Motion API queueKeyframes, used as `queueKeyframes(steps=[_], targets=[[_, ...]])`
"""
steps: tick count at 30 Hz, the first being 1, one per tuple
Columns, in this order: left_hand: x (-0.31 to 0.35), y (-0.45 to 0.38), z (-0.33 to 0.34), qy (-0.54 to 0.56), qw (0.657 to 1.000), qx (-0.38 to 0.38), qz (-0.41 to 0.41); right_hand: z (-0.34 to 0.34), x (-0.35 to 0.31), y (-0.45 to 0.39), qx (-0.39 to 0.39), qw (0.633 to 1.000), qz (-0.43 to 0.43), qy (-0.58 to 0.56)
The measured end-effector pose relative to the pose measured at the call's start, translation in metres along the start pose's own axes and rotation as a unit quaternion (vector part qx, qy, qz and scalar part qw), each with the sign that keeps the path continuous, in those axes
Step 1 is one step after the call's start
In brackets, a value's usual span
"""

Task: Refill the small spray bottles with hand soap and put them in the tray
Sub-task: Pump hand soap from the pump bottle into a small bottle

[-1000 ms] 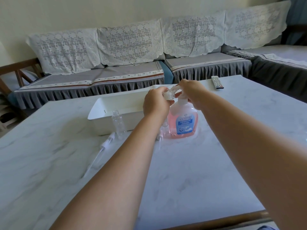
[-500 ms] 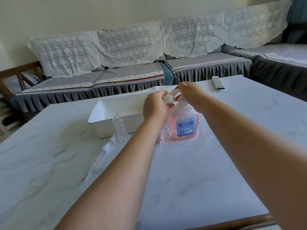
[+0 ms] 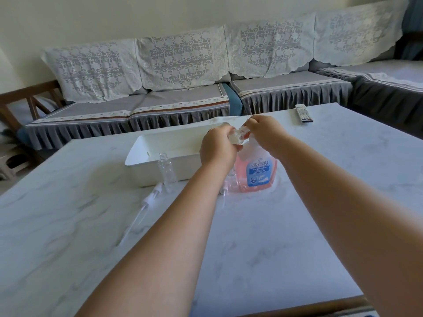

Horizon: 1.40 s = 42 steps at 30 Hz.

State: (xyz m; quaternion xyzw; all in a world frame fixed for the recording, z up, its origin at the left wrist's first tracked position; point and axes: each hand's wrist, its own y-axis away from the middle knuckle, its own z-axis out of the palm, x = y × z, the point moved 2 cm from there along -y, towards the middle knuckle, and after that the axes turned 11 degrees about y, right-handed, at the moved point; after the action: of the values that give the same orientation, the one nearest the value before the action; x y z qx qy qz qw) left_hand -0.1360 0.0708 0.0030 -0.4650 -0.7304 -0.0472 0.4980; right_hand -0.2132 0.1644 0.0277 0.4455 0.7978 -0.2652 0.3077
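While the left hand (image 3: 217,149) holds a small bottle (image 3: 235,138) at the soap pump (image 3: 246,133) under the gripping right hand (image 3: 263,131), another bottle (image 3: 167,171) stands uncapped and the tray (image 3: 146,156) looks empty.

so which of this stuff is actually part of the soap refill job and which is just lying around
Part of the job:
- hand soap bottle
- small bottle held in left hand, right hand at the pump
- uncapped spray bottle
- loose spray heads
- white tray

Just lying about:
- remote control
- sofa

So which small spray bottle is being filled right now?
The one gripped in the left hand at the soap dispenser's pump; the other bottle stands untouched by the tray.
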Motion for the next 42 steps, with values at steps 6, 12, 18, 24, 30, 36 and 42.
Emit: queueKeyframes(steps=[6, 12, 18, 24, 30, 36, 42], targets=[[-0.003, -0.002, 0.000, 0.003, 1.000, 0.004, 0.001, 0.000, 0.000, -0.001, -0.015, 1.000, 0.003, -0.010], [0.002, -0.008, 0.000, 0.003, 1.000, 0.011, 0.010, -0.010, -0.002, -0.003, -0.032, 0.994, 0.049, -0.090], [0.001, -0.007, 0.000, 0.007, 1.000, 0.011, 0.012, -0.011, -0.006, -0.004, -0.033, 0.997, 0.025, -0.058], [-0.007, -0.005, 0.001, -0.003, 1.000, -0.001, -0.001, 0.003, 0.001, -0.005, 0.001, 1.000, -0.006, 0.026], [-0.007, -0.007, -0.001, -0.006, 1.000, -0.015, 0.011, 0.000, 0.000, -0.004, -0.014, 1.000, 0.005, -0.018], [-0.002, -0.009, -0.001, -0.002, 1.000, -0.004, 0.022, -0.007, 0.001, -0.006, -0.030, 0.991, 0.081, -0.099], [-0.003, -0.009, 0.000, -0.001, 1.000, -0.004, 0.018, -0.004, 0.003, -0.009, -0.027, 0.987, 0.096, -0.123]])
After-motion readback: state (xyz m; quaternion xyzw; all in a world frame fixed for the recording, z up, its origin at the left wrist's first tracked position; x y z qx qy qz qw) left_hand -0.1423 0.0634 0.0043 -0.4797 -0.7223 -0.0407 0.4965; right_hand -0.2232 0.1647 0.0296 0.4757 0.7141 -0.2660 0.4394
